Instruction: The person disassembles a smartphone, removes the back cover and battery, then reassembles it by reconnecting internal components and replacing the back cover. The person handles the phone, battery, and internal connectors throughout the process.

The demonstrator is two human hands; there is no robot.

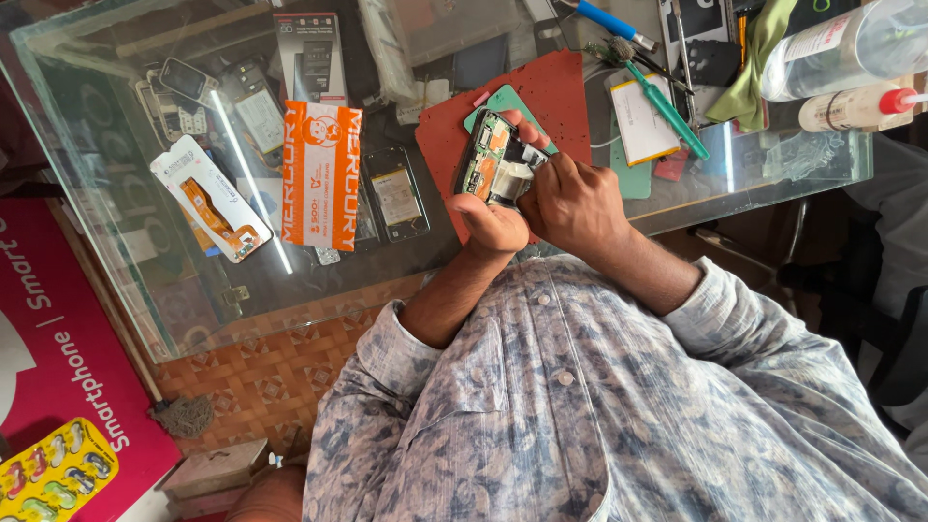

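An opened smartphone (pixel 486 159) with its back cover off shows its circuit board and orange parts. It is held upright over a red work mat (pixel 556 87). My left hand (pixel 490 227) grips the phone's near end from below, thumb along its edge. My right hand (pixel 572 198) wraps the phone's right side, with the fingertips pressing on a pale component inside the frame. A green plastic piece (pixel 509 100) lies on the mat just behind the phone.
On the glass table (pixel 116 222) lie an orange packet (pixel 321 174), a white packet with an orange flex cable (pixel 208 198), a dark phone (pixel 396 195), a battery (pixel 643 121), a green-handled tool (pixel 669 108), a green cloth (pixel 759 58) and two bottles (pixel 851 43).
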